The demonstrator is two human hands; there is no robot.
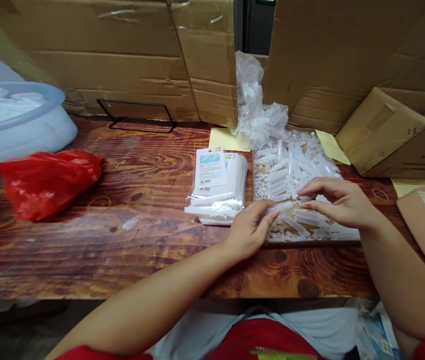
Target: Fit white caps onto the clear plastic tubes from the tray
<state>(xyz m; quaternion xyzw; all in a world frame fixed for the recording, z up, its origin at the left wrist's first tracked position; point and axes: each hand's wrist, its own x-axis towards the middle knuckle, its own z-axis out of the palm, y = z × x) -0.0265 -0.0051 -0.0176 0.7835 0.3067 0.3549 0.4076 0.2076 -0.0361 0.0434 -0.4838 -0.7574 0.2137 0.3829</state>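
My left hand [250, 225] is closed, thumb and fingers pinching one end of a translucent plastic tube [283, 206]. At the tube's other end, my right hand [342, 201] pinches a small clear plastic piece [304, 198]; I cannot tell whether the two parts touch. Both hands are above a shallow cardboard tray [312, 244] strewn with loose translucent tubes [299, 162] and tiny white pieces. Left of the tray lies a stack of clear packets [239, 182] with printed cards [210, 167] on top and a tube lying across its near end.
A red plastic bag [49, 182] and a pale blue tub [52, 122] are at the left. Behind are a wire stand [140, 131], yellow paper [227, 140] and a crumpled clear bag [252, 95]. Cardboard boxes [388, 132] stand at the right.
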